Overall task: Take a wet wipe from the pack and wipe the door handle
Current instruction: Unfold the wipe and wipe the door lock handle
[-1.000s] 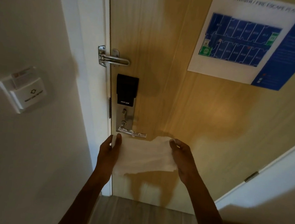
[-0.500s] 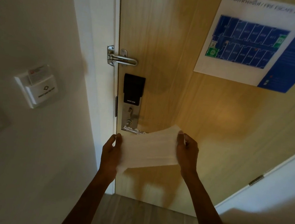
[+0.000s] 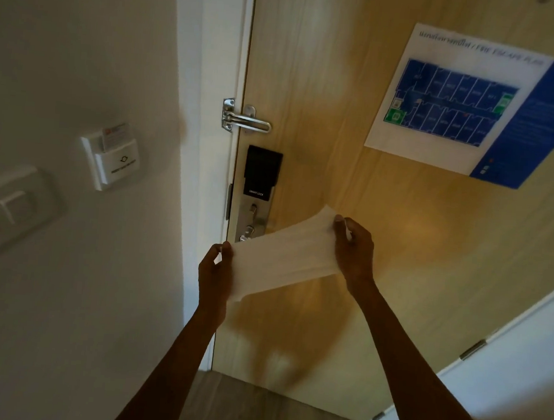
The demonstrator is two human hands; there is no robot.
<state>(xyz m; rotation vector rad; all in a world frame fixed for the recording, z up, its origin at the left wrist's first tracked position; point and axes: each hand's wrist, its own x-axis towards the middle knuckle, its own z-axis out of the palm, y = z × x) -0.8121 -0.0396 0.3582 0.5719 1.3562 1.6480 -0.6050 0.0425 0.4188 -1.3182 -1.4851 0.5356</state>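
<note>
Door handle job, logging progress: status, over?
Left hand, right hand each pinch thin white wet wipe, spread. Silver metal door handle mostly hidden behind it.

The left hand [image 3: 215, 271] pinches the lower end of a white wet wipe [image 3: 281, 260] and the right hand [image 3: 354, 245] its upper end, holding it taut before the wooden door [image 3: 341, 132]. It hides most of the door handle [image 3: 243, 239] (a metal sliver shows beneath the black-topped lock plate [image 3: 258, 191]), below a swing latch [image 3: 247, 121].
</note>
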